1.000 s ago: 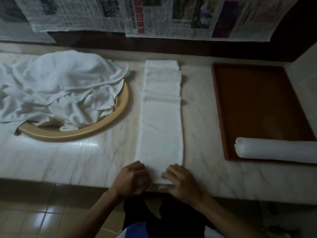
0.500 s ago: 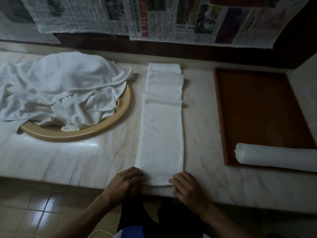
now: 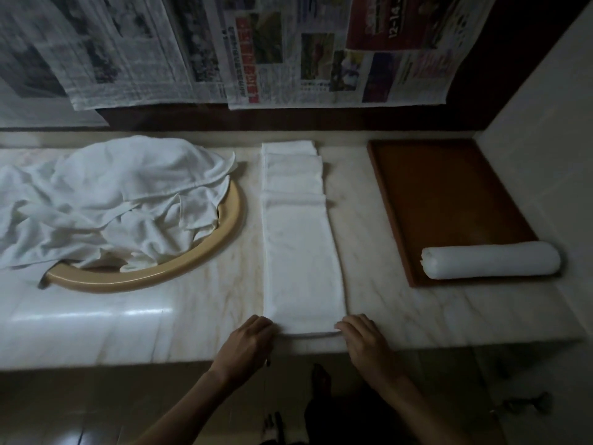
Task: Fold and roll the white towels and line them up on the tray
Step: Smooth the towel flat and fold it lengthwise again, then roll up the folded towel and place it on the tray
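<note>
A white towel (image 3: 298,245) lies folded into a long narrow strip across the marble counter, its far end in stacked folds near the wall. My left hand (image 3: 248,343) grips the strip's near left corner and my right hand (image 3: 364,340) grips its near right corner, fingers curled at the edge. A brown tray (image 3: 449,194) sits at the right, with one rolled white towel (image 3: 491,264) lying crosswise at its near end.
A heap of loose white towels (image 3: 109,200) fills a beige round basin (image 3: 199,261) on the left. Newspaper sheets (image 3: 288,49) hang on the back wall. A white side wall (image 3: 545,123) closes off the right. The counter's front edge (image 3: 128,361) runs just under my wrists.
Both hands slid apart from the middle of the strip's near end to its two corners. The head camera pulled back and tilted up, showing more wall.
</note>
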Demonstrator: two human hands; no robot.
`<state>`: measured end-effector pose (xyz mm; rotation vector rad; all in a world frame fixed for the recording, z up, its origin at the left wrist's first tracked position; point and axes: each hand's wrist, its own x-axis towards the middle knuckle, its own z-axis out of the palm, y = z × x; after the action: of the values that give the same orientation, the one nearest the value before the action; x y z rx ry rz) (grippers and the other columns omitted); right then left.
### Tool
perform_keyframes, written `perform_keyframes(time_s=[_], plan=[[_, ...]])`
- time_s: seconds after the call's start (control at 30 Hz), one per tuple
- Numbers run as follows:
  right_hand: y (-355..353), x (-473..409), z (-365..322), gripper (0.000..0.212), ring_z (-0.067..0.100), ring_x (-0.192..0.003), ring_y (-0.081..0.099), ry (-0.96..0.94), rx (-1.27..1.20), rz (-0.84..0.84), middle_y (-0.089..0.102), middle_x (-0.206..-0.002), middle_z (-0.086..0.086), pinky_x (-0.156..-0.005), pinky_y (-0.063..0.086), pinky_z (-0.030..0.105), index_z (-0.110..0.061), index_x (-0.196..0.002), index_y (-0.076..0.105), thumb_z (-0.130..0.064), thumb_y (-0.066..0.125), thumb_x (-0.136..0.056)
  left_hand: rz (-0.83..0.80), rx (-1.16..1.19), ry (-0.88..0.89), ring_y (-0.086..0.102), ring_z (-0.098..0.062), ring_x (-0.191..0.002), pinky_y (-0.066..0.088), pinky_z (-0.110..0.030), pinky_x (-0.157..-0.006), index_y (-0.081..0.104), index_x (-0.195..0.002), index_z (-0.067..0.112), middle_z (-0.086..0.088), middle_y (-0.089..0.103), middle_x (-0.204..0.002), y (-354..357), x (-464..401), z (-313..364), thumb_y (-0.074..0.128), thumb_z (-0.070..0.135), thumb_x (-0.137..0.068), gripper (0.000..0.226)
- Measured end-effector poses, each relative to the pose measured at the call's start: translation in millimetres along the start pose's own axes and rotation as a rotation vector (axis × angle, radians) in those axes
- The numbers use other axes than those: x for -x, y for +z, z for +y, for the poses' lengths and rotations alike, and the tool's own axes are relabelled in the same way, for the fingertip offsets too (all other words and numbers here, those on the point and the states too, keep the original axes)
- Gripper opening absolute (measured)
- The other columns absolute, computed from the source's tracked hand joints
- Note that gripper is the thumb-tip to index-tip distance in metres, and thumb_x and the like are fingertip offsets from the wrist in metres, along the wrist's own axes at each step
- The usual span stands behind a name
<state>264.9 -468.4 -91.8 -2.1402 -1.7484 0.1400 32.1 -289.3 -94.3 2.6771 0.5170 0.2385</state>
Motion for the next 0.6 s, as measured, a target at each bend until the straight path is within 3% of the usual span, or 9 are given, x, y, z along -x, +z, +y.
perform_keyframes(time_s=[0.13,0.27,0.37,0.43,0.6], plan=[[-2.2,-3.7,-9.5,0.039,0.019,-0.089,0.065,0.186,-0.059,-0.045,0.066,-0.097,-0.001,-0.072,0.057,0.030,-0.013,-0.098,0.071,0.015,0.070,-0.071,-0.112,-0.017,-0.128,0.060,-0.018,-0.087,0.055,-0.032,-0.064,0.064,-0.111,0.017,0.001,0.065,-0.102,2.5,1.3,0.1,0.082,0.014,-0.072,0.043],[-14.0,-14.2,-22.2,0.031,0.014,-0.095,0.062,0.307,-0.066,-0.122,0.066,-0.103,-0.002,-0.079,0.042,0.013,-0.013,-0.103,0.072,0.009,0.061,-0.085,-0.068,0.028,-0.258,0.054,-0.018,-0.076,0.048,-0.033,-0.059,0.056,-0.103,0.018,0.000,0.061,-0.091,-18.1,-5.9,19.2,0.063,0.010,-0.090,0.017],[-24.0,-23.0,-25.6,0.026,0.012,-0.099,0.059,0.366,-0.095,-0.199,0.065,-0.106,-0.002,-0.083,0.045,0.015,-0.014,-0.106,0.071,0.003,0.059,-0.090,-0.123,-0.044,-0.354,0.046,-0.018,-0.071,0.034,-0.027,-0.054,0.055,-0.101,0.017,0.000,0.055,-0.085,-32.6,-13.7,31.6,0.054,0.004,-0.088,0.019],[-30.2,-29.3,-27.6,0.022,0.011,-0.095,0.060,0.417,-0.100,-0.250,0.066,-0.104,-0.003,-0.083,0.050,0.020,-0.016,-0.103,0.071,0.000,0.061,-0.090,-0.155,-0.143,-0.407,0.043,-0.018,-0.068,0.030,-0.030,-0.061,0.056,-0.098,0.021,0.002,0.056,-0.080,-41.9,-19.1,38.5,0.051,0.004,-0.085,0.022],[-42.2,-46.0,-25.7,0.012,0.008,-0.085,0.059,0.529,-0.138,-0.307,0.063,-0.095,-0.002,-0.072,0.050,0.018,-0.018,-0.095,0.065,-0.008,0.058,-0.095,-0.174,-0.125,-0.576,0.055,-0.017,-0.077,0.041,-0.038,-0.085,0.067,-0.096,0.027,0.004,0.065,-0.088,-45.3,-37.0,41.4,0.052,0.019,-0.092,0.017]])
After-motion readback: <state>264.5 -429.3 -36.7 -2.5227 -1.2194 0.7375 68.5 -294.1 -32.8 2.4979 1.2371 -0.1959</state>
